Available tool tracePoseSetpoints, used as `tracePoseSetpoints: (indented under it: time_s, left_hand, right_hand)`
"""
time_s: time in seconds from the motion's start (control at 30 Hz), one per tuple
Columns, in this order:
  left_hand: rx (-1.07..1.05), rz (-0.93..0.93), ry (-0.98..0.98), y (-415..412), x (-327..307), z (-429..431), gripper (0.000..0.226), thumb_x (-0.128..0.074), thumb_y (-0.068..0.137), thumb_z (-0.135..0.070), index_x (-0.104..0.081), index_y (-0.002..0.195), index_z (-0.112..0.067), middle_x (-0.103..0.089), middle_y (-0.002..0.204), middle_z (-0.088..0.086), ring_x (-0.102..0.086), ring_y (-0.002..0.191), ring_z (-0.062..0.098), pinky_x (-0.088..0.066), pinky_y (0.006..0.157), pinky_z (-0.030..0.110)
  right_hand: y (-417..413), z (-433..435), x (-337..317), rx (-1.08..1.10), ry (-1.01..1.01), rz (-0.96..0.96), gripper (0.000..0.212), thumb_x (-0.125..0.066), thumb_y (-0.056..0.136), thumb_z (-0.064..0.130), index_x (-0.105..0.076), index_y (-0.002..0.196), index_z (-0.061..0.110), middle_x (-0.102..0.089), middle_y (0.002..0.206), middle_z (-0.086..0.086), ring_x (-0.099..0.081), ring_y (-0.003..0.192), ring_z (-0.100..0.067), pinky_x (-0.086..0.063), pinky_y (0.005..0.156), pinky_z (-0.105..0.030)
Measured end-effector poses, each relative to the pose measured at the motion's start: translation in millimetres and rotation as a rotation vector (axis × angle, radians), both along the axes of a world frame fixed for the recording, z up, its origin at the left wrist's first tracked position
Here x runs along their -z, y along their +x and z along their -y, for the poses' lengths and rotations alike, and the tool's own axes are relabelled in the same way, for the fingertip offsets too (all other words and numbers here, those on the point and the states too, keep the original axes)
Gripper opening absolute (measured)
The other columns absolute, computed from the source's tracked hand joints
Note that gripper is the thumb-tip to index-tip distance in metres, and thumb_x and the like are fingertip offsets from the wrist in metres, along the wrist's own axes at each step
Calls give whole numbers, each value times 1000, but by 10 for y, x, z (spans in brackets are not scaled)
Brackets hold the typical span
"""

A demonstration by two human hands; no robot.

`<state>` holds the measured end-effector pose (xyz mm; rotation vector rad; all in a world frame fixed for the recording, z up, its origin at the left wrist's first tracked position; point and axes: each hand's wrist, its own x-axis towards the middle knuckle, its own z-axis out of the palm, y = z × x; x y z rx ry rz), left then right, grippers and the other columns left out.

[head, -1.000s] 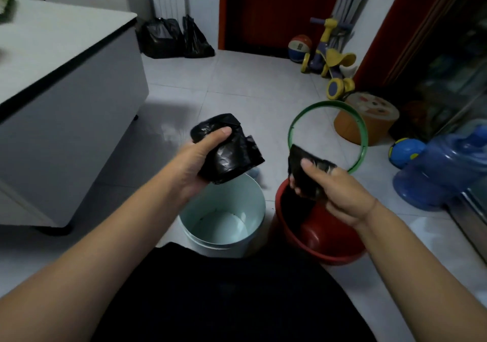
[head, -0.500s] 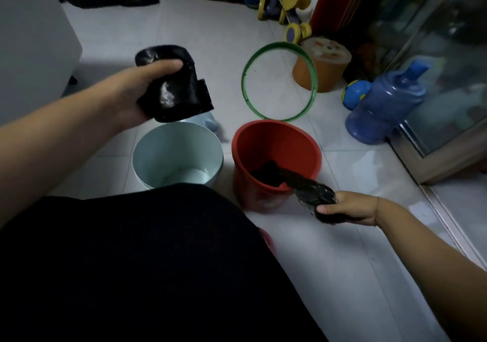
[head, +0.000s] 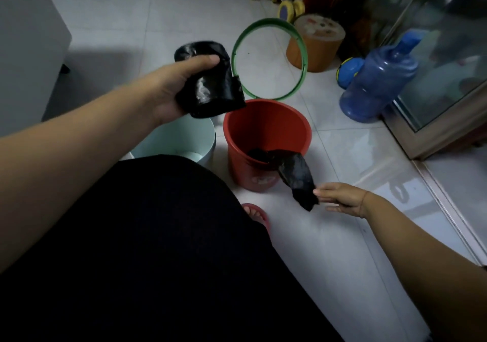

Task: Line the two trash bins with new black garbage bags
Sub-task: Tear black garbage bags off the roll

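Beside red bin (head: 266,131), right hand (head: 342,199) low.

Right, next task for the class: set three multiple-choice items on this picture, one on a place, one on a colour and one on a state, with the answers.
1. Where does the loose black bag lie?
A) flat on the floor
B) one end inside the red bin, the rest out over its rim
C) inside a cupboard

2. What colour is the hoop beyond the red bin?
A) blue
B) green
C) yellow

3. What is the left hand doing?
A) hanging empty
B) pressing on a bin's rim
C) gripping a roll of black bags

Answers:
1 B: the bag runs from the bin's inside over the rim to the right hand, which pinches its end.
2 B: its band is green.
3 C: thumb and fingers curl round the roll.
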<state>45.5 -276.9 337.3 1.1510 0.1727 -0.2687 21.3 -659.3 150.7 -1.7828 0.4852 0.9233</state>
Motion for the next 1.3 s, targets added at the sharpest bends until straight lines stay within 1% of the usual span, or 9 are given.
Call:
tracePoseSetpoints:
  time_s: [0.13,0.23,0.37,0.47,0.63,0.8,0.87,1.03,1.3]
  left_hand:
    - [6,0,-32,10,-44,-36,9,-59,89,-16,-65,92,-11,-75,75,2,-72,69,13,-56,57,24]
    - [-12,10,-71,35,-112,-75,10,-61,87,-18,-66,92,-11,-76,79,3,-73,72,15,-58,61,26]
    - [-18,36,-128,35,-209,-120,16,-63,86,-25,-67,94,-11,-76,87,5,-73,82,18,-59,67,30]
    - [4,59,-173,11,-255,-154,26,-60,87,-31,-66,101,-10,-75,96,9,-71,90,22,-58,76,32]
    - [-6,46,-313,-8,-316,-248,36,-62,85,-33,-63,110,-8,-71,105,13,-69,97,25,-56,87,38]
    - [3,-188,-603,0,-356,-369,75,-74,71,-40,-50,133,-5,-58,126,17,-57,117,28,-46,100,42]
    - [-10,-213,-669,9,-368,-432,82,-76,68,-42,-47,136,-6,-55,133,15,-55,121,29,-44,103,41]
    - [-57,-143,-626,62,-319,-480,87,-74,61,-46,-48,136,-12,-59,127,16,-61,108,34,-55,82,49]
    - [-44,-213,-690,122,-233,-400,83,-82,59,-39,-54,131,-12,-63,115,20,-65,98,37,-55,80,56]
  right_hand:
    - [232,-277,-400,88,-58,340,79,-69,84,28,-26,147,6,-30,153,-9,-32,139,-21,-29,109,-31]
    - [391,-785,-930,198,49,661,64,-67,85,25,-39,140,7,-46,142,-14,-47,127,-19,-36,102,-27]
    - [357,-1718,-1610,105,560,634,55,-60,81,40,-50,126,10,-61,117,-6,-60,110,-14,-46,98,-32]
    - [300,-2254,-1902,12,683,668,55,-58,77,50,-59,116,12,-69,102,1,-66,92,-10,-54,78,-26]
    - [362,-2601,-1991,210,534,863,19,-59,91,30,-66,84,14,-66,76,-2,-64,64,-7,-49,52,-22]
    - [585,-2763,-2056,264,449,1045,19,-64,88,18,-65,69,21,-54,51,12,-47,48,-7,-39,41,-19]
    - [692,-2776,-2136,285,457,1082,20,-65,88,17,-64,68,20,-53,50,12,-45,45,-7,-38,38,-18]
    - [955,-2559,-2266,493,444,1116,22,-65,88,21,-61,67,20,-53,57,6,-47,46,-8,-39,38,-17]
    - [1045,-2428,-2261,651,537,1021,16,-63,90,20,-61,74,19,-56,68,-1,-49,52,-10,-36,38,-15]
